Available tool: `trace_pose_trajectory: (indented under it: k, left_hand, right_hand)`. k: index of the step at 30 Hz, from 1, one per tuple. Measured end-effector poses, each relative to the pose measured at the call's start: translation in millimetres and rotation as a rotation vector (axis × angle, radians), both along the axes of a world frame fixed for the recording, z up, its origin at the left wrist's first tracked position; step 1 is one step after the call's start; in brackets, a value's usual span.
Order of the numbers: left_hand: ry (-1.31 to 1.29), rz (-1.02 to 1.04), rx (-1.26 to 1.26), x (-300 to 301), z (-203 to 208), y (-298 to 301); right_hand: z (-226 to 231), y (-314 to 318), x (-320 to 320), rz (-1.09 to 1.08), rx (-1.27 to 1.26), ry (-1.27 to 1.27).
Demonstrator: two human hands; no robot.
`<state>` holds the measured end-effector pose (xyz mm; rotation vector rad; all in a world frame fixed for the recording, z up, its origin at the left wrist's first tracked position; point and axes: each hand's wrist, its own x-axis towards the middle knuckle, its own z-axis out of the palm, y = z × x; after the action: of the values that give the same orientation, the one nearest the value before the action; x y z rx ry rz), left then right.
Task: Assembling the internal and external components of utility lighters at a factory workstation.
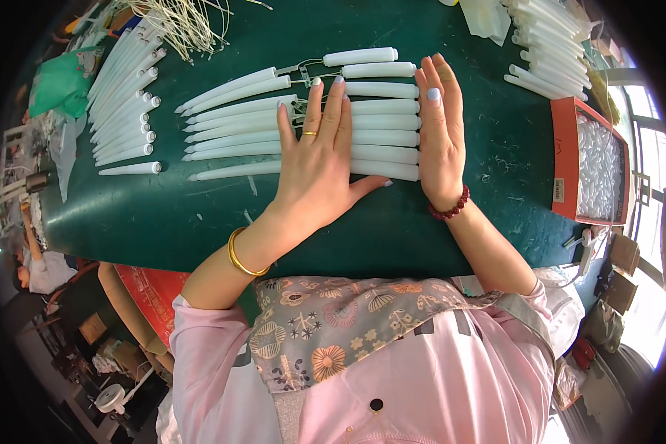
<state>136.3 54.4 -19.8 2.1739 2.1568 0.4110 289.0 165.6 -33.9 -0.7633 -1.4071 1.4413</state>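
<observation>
White tubes (385,122) lie under spread left fingers (313,111), ending at right fingers (450,92) (straight, nearly together).

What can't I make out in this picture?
All in the head view:
- Inner ends of some white sticks: hidden under the left hand.
- Far end of the wire bundle: cut off by the top edge.
- Small pieces in the red box: too small to count.
- Whatever the co-worker handles: too small and warped.

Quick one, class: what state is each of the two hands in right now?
Left hand: open, fingers spread over the white tubes; palm hidden.
Right hand: open, flat beside the tubes' right ends, holding nothing.
</observation>
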Motion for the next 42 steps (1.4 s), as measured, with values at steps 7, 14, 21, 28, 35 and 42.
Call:
trace_pose_trajectory:
  k: [7, 14, 21, 28, 35, 42]
  left_hand:
    - [-0.035, -0.072, 0.110, -25, 31, 19]
    - [-0.272, -0.110, 0.200, -64, 0, 107]
    - [-0.422, -0.176, 0.113, -49, 1, 114]
    - [-0.374, -0.149, 0.171, -45, 4, 114]
    - [-0.309, -0.184, 0.172, -51, 19, 114]
    - [-0.404, -0.183, 0.125, -44, 42, 124]
  right_hand:
    - [-1, 35, 7, -0.016, 0.028, 0.067]
    - [0, 73, -5, 0.042, -0.155, 0.136]
    - [-3, 60, -11, 0.097, -0.092, 0.103]
    - [-1, 59, -16, 0.049, -0.047, 0.094]
    - [30, 181, 3, -0.370, 0.314, -0.259]
    - [38, 242, -20, -0.505, 0.493, -1.035]
